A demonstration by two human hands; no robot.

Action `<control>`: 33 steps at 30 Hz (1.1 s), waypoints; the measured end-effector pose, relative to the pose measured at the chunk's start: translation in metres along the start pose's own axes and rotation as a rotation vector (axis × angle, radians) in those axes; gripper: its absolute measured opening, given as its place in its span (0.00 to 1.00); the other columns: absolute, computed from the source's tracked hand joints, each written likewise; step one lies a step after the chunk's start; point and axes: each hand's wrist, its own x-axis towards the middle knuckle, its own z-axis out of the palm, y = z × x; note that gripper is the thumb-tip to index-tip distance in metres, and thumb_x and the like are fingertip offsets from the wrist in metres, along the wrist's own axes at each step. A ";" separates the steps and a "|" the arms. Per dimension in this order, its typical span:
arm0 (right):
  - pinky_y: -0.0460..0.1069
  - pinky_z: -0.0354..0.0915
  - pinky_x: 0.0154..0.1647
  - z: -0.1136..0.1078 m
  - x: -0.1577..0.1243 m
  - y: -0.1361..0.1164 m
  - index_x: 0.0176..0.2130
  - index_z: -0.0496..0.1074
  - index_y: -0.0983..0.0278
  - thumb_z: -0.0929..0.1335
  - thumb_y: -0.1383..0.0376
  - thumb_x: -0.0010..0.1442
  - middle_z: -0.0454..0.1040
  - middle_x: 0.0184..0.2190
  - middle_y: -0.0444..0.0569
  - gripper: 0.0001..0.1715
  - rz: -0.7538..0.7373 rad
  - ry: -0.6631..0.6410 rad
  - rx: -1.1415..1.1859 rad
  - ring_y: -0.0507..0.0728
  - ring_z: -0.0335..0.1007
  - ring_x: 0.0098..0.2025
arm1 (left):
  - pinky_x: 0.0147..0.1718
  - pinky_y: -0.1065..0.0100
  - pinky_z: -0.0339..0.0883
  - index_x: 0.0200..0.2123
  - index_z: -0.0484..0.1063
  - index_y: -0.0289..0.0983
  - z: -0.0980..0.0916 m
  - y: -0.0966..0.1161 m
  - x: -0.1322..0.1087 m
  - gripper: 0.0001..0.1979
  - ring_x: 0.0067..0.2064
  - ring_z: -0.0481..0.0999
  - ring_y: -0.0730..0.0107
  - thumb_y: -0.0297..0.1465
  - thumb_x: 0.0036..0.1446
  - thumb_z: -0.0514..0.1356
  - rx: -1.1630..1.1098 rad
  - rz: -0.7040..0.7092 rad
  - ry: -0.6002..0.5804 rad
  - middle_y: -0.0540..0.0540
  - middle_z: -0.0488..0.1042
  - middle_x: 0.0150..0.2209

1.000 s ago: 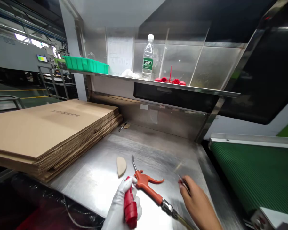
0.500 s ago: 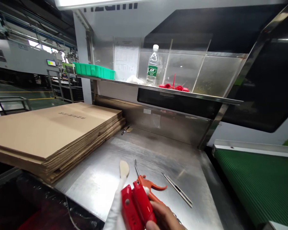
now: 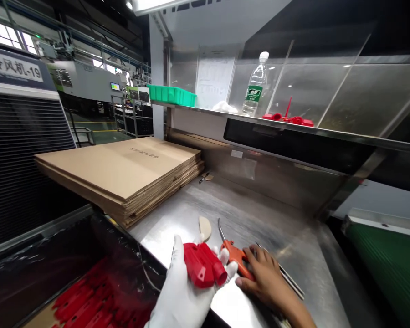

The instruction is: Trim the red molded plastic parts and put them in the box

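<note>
Head view: sign point(image 3: 15, 68) reads "冷风机-19".

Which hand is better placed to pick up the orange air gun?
Right. The bare right hand already rests on the orange air gun, while the gloved left hand is occupied holding the red plastic part.

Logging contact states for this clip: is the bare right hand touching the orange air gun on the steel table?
Touching. The head view shows the right hand lying over the orange air gun, its fingers wrapped on the handle, with no gap visible.
</note>
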 end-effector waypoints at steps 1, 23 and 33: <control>0.65 0.56 0.64 0.000 0.004 0.003 0.63 0.67 0.66 0.74 0.48 0.52 0.63 0.62 0.62 0.47 -0.018 -0.010 0.017 0.74 0.58 0.62 | 0.43 0.42 0.74 0.59 0.65 0.38 0.002 0.004 -0.001 0.23 0.44 0.81 0.44 0.40 0.63 0.53 -0.034 -0.035 -0.028 0.32 0.79 0.46; 0.59 0.70 0.52 0.012 0.119 -0.137 0.43 0.74 0.68 0.69 0.60 0.68 0.75 0.45 0.52 0.13 0.107 0.129 0.007 0.58 0.74 0.47 | 0.31 0.62 0.69 0.54 0.74 0.37 -0.062 0.017 0.012 0.39 0.38 0.77 0.53 0.62 0.52 0.55 0.375 0.365 -0.463 0.38 0.78 0.39; 0.43 0.72 0.33 0.007 -0.025 -0.136 0.51 0.64 0.57 0.63 0.54 0.70 0.80 0.38 0.43 0.14 0.101 0.632 0.503 0.53 0.79 0.34 | 0.29 0.61 0.71 0.55 0.73 0.37 -0.075 0.029 0.028 0.33 0.37 0.79 0.52 0.54 0.55 0.61 0.383 0.238 -0.263 0.39 0.81 0.36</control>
